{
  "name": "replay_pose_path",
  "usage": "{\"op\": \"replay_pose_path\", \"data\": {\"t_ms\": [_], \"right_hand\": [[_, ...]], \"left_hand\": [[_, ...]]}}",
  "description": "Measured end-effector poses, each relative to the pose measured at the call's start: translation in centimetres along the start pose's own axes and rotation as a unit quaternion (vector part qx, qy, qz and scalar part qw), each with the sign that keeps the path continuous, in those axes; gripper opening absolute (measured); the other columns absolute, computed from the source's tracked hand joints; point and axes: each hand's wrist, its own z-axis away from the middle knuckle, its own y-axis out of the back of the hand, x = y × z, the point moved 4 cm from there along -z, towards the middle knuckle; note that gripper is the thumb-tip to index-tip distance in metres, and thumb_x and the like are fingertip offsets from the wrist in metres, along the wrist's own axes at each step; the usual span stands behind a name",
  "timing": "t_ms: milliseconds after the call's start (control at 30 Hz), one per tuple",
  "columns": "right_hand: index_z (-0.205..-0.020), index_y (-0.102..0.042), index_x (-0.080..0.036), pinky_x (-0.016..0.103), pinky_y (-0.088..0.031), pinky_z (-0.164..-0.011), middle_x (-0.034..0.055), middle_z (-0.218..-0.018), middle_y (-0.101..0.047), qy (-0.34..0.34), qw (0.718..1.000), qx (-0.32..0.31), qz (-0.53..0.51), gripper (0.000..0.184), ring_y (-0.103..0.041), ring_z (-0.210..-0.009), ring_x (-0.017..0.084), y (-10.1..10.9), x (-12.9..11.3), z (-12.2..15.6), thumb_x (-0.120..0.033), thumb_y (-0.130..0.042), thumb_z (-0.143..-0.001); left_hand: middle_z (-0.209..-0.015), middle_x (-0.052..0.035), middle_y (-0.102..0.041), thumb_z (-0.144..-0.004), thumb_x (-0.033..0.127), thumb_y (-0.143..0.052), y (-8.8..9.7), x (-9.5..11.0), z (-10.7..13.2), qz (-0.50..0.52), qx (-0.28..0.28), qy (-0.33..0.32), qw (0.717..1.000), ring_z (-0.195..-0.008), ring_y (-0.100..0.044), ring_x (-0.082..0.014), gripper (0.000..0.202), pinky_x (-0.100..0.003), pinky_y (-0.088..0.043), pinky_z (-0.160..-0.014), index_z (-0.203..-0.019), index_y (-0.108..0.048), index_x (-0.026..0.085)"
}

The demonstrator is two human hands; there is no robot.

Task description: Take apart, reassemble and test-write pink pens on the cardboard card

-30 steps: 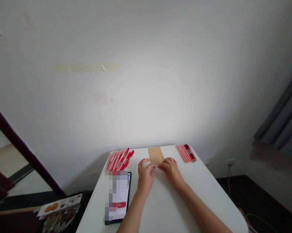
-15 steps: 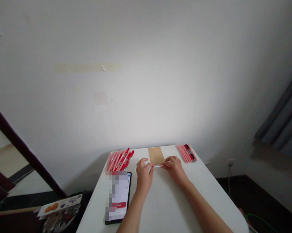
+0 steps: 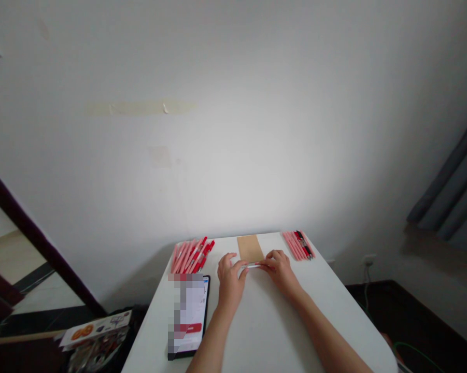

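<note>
Between my two hands lies a slim pen (image 3: 253, 265), held level, its visible middle whitish with a bit of red by the right fingers. My left hand (image 3: 230, 280) pinches its left end between thumb and fingers. At the other end, the fingertips of my right hand (image 3: 280, 270) are closed on it. Both ends are hidden by the fingers. Just beyond the pen, a tan piece of card or paper (image 3: 250, 247) lies flat on the white table (image 3: 272, 321).
A loose pile of pink and red pens (image 3: 190, 256) lies at the back left. At the back right is a neater row of pink, red and black pens (image 3: 298, 245). A phone (image 3: 192, 311) with a lit screen rests beside my left forearm. The wall (image 3: 249, 155) rises behind the table.
Almost nothing differs. Both hands keep the pen in the same place, with only a slight shift of the fingers.
</note>
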Motion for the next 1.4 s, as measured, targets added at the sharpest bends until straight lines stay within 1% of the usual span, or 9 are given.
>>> {"op": "replay_pose_path", "data": {"t_ms": [133, 233, 367, 433, 533, 700, 933, 1100, 1400], "right_hand": [[-0.09, -0.075, -0.034, 0.037, -0.041, -0.081, 0.0054, -0.086, -0.063, -0.006, 1.0, 0.009, -0.006, 0.013, -0.052, -0.09, 0.022, 0.2, 0.1, 0.0, -0.033, -0.063, -0.085], [-0.089, -0.074, -0.032, 0.036, -0.04, -0.08, 0.0053, -0.086, -0.063, -0.012, 1.0, 0.019, -0.007, 0.014, -0.052, -0.09, 0.022, 0.4, 0.2, -0.1, -0.035, -0.061, -0.087], [-0.09, -0.074, -0.03, 0.035, -0.04, -0.079, 0.0052, -0.086, -0.063, -0.015, 1.0, 0.02, -0.009, 0.017, -0.052, -0.089, 0.022, 0.6, 0.5, -0.1, -0.036, -0.059, -0.088], [-0.09, -0.074, -0.03, 0.035, -0.04, -0.078, 0.0055, -0.086, -0.063, -0.016, 1.0, 0.023, -0.008, 0.018, -0.053, -0.09, 0.022, 0.7, 0.6, 0.0, -0.037, -0.058, -0.088], [-0.089, -0.074, -0.03, 0.035, -0.04, -0.078, 0.0054, -0.086, -0.063, -0.02, 0.999, 0.025, -0.005, 0.017, -0.053, -0.09, 0.022, 0.7, 0.6, 0.0, -0.038, -0.059, -0.088], [-0.091, -0.074, -0.03, 0.035, -0.04, -0.078, 0.0056, -0.086, -0.063, -0.021, 1.0, 0.02, 0.001, 0.018, -0.053, -0.09, 0.022, 0.8, 0.8, 0.0, -0.034, -0.057, -0.089], [-0.091, -0.074, -0.029, 0.035, -0.041, -0.077, 0.0064, -0.086, -0.064, -0.022, 1.0, 0.02, 0.005, 0.019, -0.053, -0.09, 0.022, 0.8, 1.0, -0.1, -0.033, -0.056, -0.089], [-0.093, -0.074, -0.029, 0.036, -0.04, -0.078, 0.0063, -0.087, -0.064, -0.026, 0.999, 0.019, -0.007, 0.02, -0.053, -0.09, 0.022, 1.0, 0.8, 0.0, -0.034, -0.054, -0.09], [-0.092, -0.073, -0.027, 0.035, -0.041, -0.076, 0.0071, -0.086, -0.063, -0.031, 0.999, 0.032, -0.008, 0.022, -0.053, -0.088, 0.022, 1.0, 0.7, 0.0, -0.033, -0.052, -0.091]], "left_hand": [[-0.115, -0.0068, -0.054, -0.078, 0.022, -0.063, 0.4, -0.1, -0.1, -0.016, 0.023, 0.001, 1.0, -0.113, -0.05, -0.0245, 0.022, -0.048, -0.045, -0.098, -0.099, -0.068, 0.027], [-0.113, -0.0069, -0.055, -0.077, 0.023, -0.064, 0.7, -0.2, -0.1, -0.043, 0.039, 0.012, 0.998, -0.112, -0.05, -0.0248, 0.021, -0.047, -0.045, -0.098, -0.098, -0.067, 0.025], [-0.114, -0.0083, -0.054, -0.079, 0.017, -0.059, 1.5, 0.0, -0.2, -0.119, 0.048, 0.032, 0.991, -0.111, -0.049, -0.0255, 0.021, -0.047, -0.043, -0.096, -0.097, -0.067, 0.023], [-0.114, -0.0091, -0.053, -0.08, 0.016, -0.056, 1.9, 0.4, -0.2, -0.171, 0.042, 0.023, 0.984, -0.112, -0.047, -0.0261, 0.023, -0.049, -0.04, -0.098, -0.1, -0.066, 0.022], [-0.114, -0.0101, -0.053, -0.08, 0.019, -0.057, 2.6, 0.9, -0.1, -0.239, 0.043, 0.034, 0.97, -0.112, -0.044, -0.0287, 0.02, -0.053, -0.037, -0.097, -0.098, -0.066, 0.022], [-0.113, -0.0124, -0.053, -0.084, 0.025, -0.051, 2.8, 0.9, 0.1, -0.292, 0.038, 0.052, 0.954, -0.113, -0.043, -0.0302, 0.017, -0.055, -0.035, -0.097, -0.09, -0.066, 0.018], [-0.111, -0.0137, -0.055, -0.087, 0.031, -0.048, 2.8, 0.6, 0.1, -0.283, 0.055, 0.063, 0.955, -0.112, -0.044, -0.0301, 0.027, -0.055, -0.035, -0.097, -0.082, -0.069, 0.016], [-0.111, -0.0131, -0.057, -0.087, 0.032, -0.048, 2.9, 0.6, -0.1, -0.266, 0.059, 0.057, 0.961, -0.107, -0.047, -0.0287, 0.027, -0.051, -0.038, -0.094, -0.081, -0.069, 0.017], [-0.105, -0.0092, -0.06, -0.084, 0.039, -0.056, 2.6, 0.0, -0.5, -0.132, 0.071, 0.065, 0.987, -0.102, -0.053, -0.0253, 0.022, -0.043, -0.044, -0.089, -0.083, -0.071, 0.023]]}}
